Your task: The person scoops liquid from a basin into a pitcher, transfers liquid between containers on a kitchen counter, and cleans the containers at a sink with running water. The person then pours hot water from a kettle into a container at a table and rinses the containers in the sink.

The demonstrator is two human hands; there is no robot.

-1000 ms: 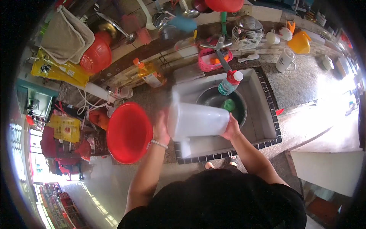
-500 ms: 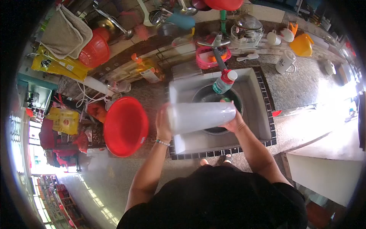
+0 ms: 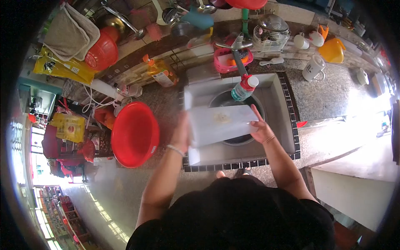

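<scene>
A white, translucent plastic container with a yellowish mark on its face is held sideways over the sink. My left hand grips its wider left end, slightly blurred by motion. At the narrower right end, my right hand is closed on it, thumb over the face. Beneath the container, a dark round basin sits in the sink, partly hidden. A clear bottle with a red and white cap hangs on the faucet spout just behind.
Left of the sink stands a red plastic basin. Behind it are an orange soap bottle and white cables. A pink basket, a wire rack, a white mug and a yellow pitcher line the back counter.
The container has turned about its length, so a flat face with the yellowish mark now shows. My right hand has shifted, its thumb now over the face.
</scene>
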